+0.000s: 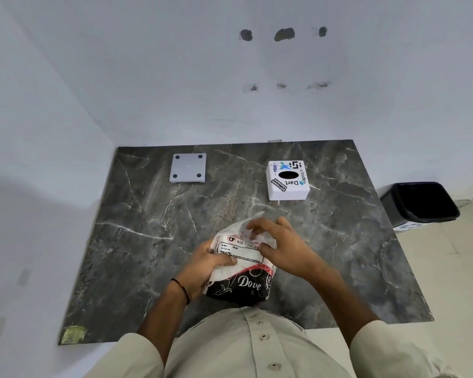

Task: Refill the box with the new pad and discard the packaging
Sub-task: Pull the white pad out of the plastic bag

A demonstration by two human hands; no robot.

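Pinching the tissue pack's (241, 257) torn wrapper with my right fingers (257, 227) while my left fingers (221, 261) clamp it, I risk tearing tissues, far short of the sticker-covered box (288, 181).

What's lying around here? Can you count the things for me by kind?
Tissue packs: 1, the tissue pack held in the left hand and right hand
Tissue boxes: 1, the white box
Loose base plates: 1, the grey plate
Bins: 1, the black bin on the floor
Total: 4
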